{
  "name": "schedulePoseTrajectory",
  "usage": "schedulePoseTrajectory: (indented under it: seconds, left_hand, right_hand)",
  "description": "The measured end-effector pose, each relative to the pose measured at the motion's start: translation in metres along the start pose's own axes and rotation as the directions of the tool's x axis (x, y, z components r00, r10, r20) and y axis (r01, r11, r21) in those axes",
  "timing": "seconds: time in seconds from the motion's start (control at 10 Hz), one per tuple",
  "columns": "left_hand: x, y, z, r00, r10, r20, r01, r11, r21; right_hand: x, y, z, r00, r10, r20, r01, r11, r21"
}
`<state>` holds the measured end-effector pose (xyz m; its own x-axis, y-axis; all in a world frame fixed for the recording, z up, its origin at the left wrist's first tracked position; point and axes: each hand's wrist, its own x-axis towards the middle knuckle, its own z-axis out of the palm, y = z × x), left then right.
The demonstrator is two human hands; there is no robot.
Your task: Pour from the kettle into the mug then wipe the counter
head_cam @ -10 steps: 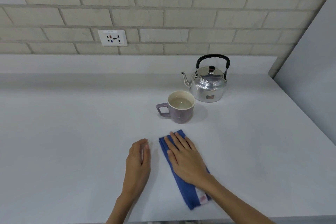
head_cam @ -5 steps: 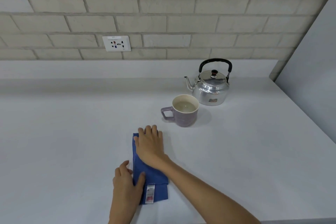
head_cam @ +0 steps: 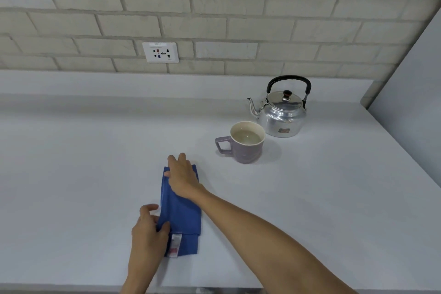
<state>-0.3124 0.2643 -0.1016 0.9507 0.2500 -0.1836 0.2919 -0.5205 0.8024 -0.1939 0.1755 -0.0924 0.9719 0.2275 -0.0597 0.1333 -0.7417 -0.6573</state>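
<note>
A folded blue cloth [head_cam: 181, 212] with a white label lies lengthwise on the pale grey counter [head_cam: 83, 174], in front of me. My right hand [head_cam: 182, 178] rests on its far end, fingers curled over the far edge and thumb at the left side. At the near-left corner, my left hand [head_cam: 149, 234] pinches the cloth, thumb on top. A purple mug [head_cam: 245, 150] holding liquid stands to the far right of the cloth, handle pointing left. Just behind it sits the silver kettle [head_cam: 282, 117], black handle upright and spout to the left.
A brick wall with a white socket [head_cam: 160, 52] runs along the back above a low ledge. A grey side panel [head_cam: 410, 102] closes off the counter on the right. The counter's front edge runs along the bottom of the view.
My right hand slid the cloth to the left, away from the mug. My left hand moved from lying flat beside it to pinching its near-left corner.
</note>
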Motion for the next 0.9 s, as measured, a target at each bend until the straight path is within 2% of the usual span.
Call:
schedulePoseTrajectory:
  seconds: [0.2,0.3,0.4,0.5,0.6,0.7,0.8,0.9]
  left_hand:
    - [0.001,-0.002,0.0,0.998,-0.001,-0.059,-0.001,0.999,-0.038]
    - [-0.001,-0.003,0.003,0.997,0.016,-0.081,-0.015,1.0,0.001]
    - [-0.007,-0.007,0.008,0.984,0.116,-0.133,-0.092,0.981,0.168]
    - [-0.015,-0.01,0.015,0.96,0.243,-0.138,-0.177,0.911,0.373]
    - [-0.016,-0.011,0.016,0.962,0.264,-0.07,-0.192,0.837,0.512]
    - [-0.011,-0.008,0.009,0.965,0.256,-0.047,-0.192,0.823,0.535]
    - [-0.006,0.01,0.008,0.944,0.326,-0.056,-0.25,0.814,0.525]
    - [0.003,0.04,0.012,0.882,0.466,-0.063,-0.395,0.807,0.438]
  right_hand:
    - [0.007,0.004,0.013,0.997,-0.013,-0.07,0.01,0.999,-0.03]
    - [0.007,0.005,0.009,0.998,-0.036,-0.042,0.035,0.999,-0.027]
    - [0.006,0.003,0.002,0.996,-0.066,-0.06,0.065,0.998,-0.021]
    - [-0.002,0.005,0.003,0.989,-0.124,-0.082,0.115,0.987,-0.115]
    - [-0.008,0.013,0.006,0.987,-0.159,0.04,0.164,0.963,-0.216]
    - [-0.012,0.014,-0.007,0.983,-0.132,0.125,0.151,0.976,-0.159]
    - [-0.025,0.019,-0.035,0.986,-0.124,0.115,0.125,0.992,0.006]
    - [-0.039,0.026,-0.075,0.991,-0.103,-0.085,0.113,0.986,0.124]
